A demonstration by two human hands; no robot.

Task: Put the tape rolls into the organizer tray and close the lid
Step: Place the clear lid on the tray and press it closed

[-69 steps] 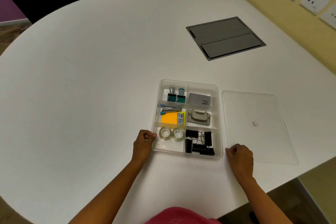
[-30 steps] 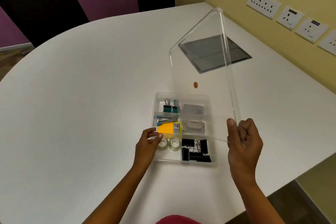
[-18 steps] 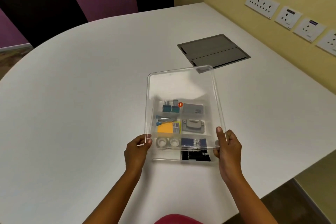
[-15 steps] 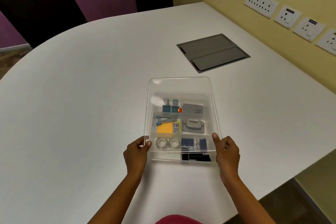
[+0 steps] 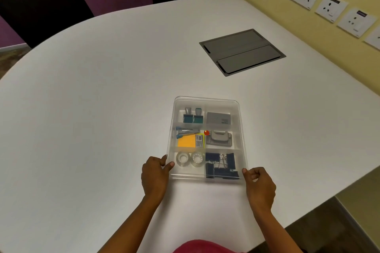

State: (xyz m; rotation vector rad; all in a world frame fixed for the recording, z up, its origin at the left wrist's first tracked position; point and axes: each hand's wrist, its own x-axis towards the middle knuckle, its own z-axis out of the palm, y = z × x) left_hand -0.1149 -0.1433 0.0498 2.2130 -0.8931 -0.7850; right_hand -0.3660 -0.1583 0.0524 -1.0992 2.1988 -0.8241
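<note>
The clear organizer tray (image 5: 242,141) sits on the white table in front of me with its clear lid (image 5: 207,103) lying flat on top, a small red dot at the lid's middle. Two clear tape rolls (image 5: 190,159) lie side by side in the tray's near left compartment, seen through the lid. My left hand (image 5: 155,174) pinches the lid's near left corner. My right hand (image 5: 258,186) holds the near right corner with its fingers curled.
Other compartments hold black binder clips (image 5: 221,166), an orange sticky-note pad (image 5: 188,140), a grey punch (image 5: 219,138), a grey box and small stamps. A grey cable hatch (image 5: 241,51) is set in the table at the back right. Wall sockets (image 5: 329,4) line the yellow wall.
My right hand picked the lid up from the table right of the tray, swung it over, and both hands lowered it flat onto the tray.
</note>
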